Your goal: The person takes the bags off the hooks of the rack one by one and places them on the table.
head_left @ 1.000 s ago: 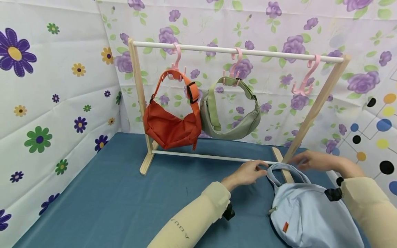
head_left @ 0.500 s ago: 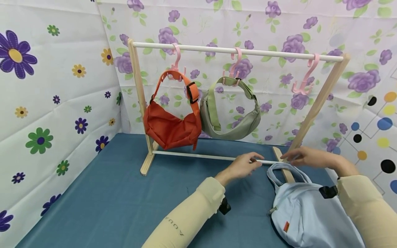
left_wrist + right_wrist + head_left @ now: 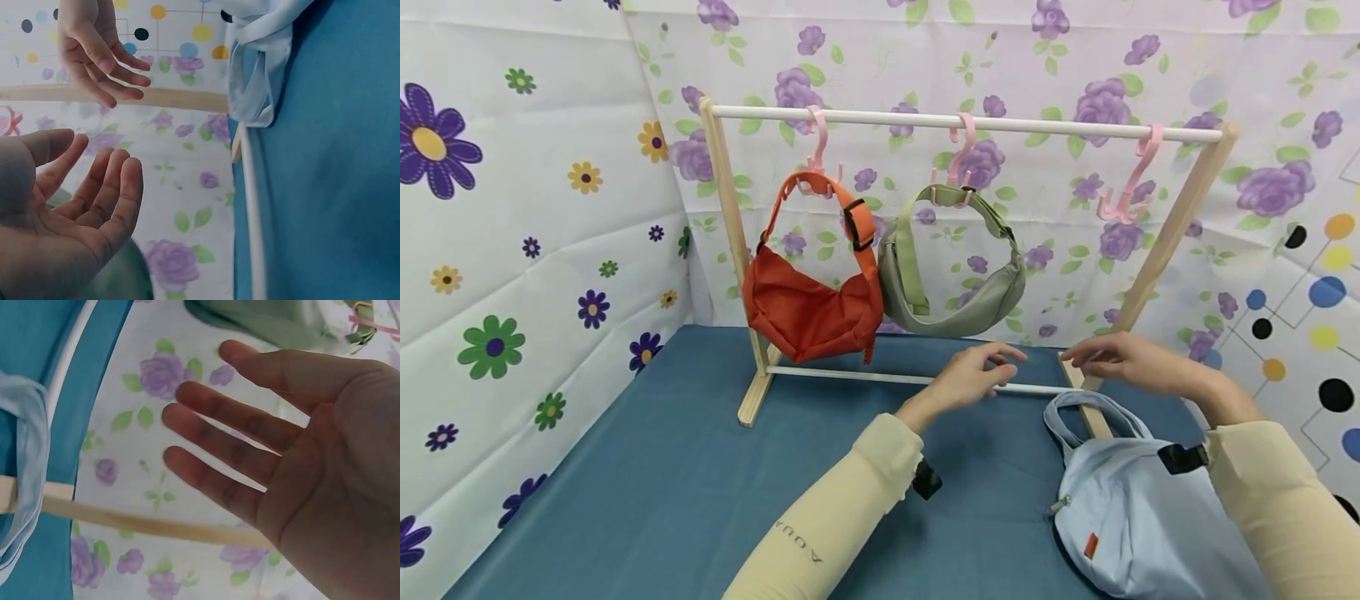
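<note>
My left hand [image 3: 961, 379] hovers over the table before the rack's lower bar, its fingers loosely bent around nothing. To its right, my right hand [image 3: 1138, 362] is raised above the straps of a light blue bag [image 3: 1150, 508]. In the right wrist view the right hand [image 3: 300, 450] has its fingers spread, with nothing in them. The bag lies flat on the table at the right, handle loops toward the rack's foot. A red-orange bag [image 3: 812, 304] and a sage green bag [image 3: 958, 312] hang by their straps from pink hooks. The third pink hook [image 3: 1127, 187] carries nothing.
A wooden rack with a white top rail [image 3: 895, 119] stands at the back of the blue table [image 3: 662, 492]. Its right post [image 3: 1180, 217] slants down behind my right hand. Flower-printed cloth [image 3: 1075, 50] closes off the back, and patterned cloth lines both sides.
Both hands have risen and drifted left, away from the light blue bag's straps. The bag stays on the table, and the hanging bags keep their places. The head view has shifted slightly.
</note>
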A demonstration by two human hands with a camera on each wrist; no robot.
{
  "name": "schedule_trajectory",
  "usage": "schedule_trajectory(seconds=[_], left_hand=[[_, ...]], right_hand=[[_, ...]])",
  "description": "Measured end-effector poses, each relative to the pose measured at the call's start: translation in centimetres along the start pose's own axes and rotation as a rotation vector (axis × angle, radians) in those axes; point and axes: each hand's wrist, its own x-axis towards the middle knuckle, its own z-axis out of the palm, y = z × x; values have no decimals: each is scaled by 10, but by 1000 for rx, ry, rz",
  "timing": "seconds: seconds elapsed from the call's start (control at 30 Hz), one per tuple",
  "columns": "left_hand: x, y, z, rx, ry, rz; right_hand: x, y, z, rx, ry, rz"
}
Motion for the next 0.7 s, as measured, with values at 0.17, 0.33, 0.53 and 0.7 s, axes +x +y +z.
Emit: schedule_trajectory(seconds=[0.17, 0.33, 0.53, 0.7], left_hand=[[-3, 9, -14, 17, 5, 64], [-5, 20, -26, 26, 19, 132], [-5, 35, -41, 44, 18, 186], [-5, 48, -61, 138, 30, 223]], right_hand=[[4, -11, -1, -12, 94, -47], [8, -18, -1, -23, 115, -67], [9, -26, -1, -25, 108, -56], [11, -33, 0, -26, 127, -77]])
